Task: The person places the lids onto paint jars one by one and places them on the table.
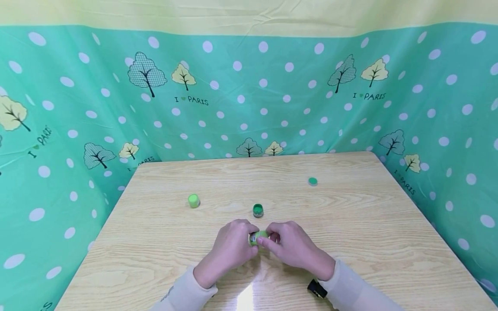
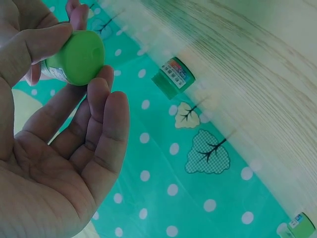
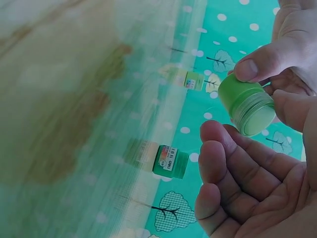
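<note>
A small light-green paint jar with a printed label is tilted on its side between both hands at the front middle of the table. My left hand pinches one end of it between thumb and fingers. On the other end, the thumb and fingertips of my right hand hold it. A ridged rim and a pale, translucent end face show on the jar in the right wrist view. The left wrist view shows its smooth green end. Just beyond the hands stands an uncapped dark-green paint jar.
Another light-green jar stands upright to the left on the wooden table. Toward the back right lies a round green lid. A polka-dot curtain hangs behind and beside the table. A black strap is at the right wrist.
</note>
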Demonstrator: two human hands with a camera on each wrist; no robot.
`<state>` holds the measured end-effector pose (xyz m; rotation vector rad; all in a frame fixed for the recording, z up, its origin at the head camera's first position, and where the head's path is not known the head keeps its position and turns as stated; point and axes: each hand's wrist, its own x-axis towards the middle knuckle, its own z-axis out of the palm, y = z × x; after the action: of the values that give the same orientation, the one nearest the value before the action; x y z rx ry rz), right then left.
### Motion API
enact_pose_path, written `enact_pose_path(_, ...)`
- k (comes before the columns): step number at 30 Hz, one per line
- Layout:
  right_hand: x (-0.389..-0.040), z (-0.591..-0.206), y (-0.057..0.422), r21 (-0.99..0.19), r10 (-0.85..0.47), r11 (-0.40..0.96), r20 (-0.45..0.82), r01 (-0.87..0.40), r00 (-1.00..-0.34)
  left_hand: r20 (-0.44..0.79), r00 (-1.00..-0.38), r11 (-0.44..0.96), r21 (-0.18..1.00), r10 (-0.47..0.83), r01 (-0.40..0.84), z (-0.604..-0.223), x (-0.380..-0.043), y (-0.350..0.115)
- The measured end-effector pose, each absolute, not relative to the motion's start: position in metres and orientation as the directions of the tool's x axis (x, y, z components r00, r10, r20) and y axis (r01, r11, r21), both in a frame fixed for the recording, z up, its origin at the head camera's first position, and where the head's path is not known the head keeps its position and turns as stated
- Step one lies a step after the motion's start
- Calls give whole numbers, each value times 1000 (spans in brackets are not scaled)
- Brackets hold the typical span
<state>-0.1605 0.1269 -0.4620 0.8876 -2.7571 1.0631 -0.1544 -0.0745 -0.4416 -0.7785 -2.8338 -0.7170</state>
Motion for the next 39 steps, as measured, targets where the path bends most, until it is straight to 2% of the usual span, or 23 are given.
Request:
enact_pose_path(11,-161,-458,129,-621,-480,590,244,-516,-843,231,-860,749,423,455,510,-441,-155,-76)
enact_pose_path(17,-162,-458,131,-640,-519,503,315,-581,-795,226,-859,741,436,460,511,-441,-156,-76)
enact_pose_path(25,-163,-460,131,-658,-557,451,321,-603,-766,226,-859,736,445,459,511,-441,-156,-77)
enact_pose_path(39,-163,-462,128,-631,-531,486,336,-604,-778,219,-864,745,440,453,501,-441,-155,-76)
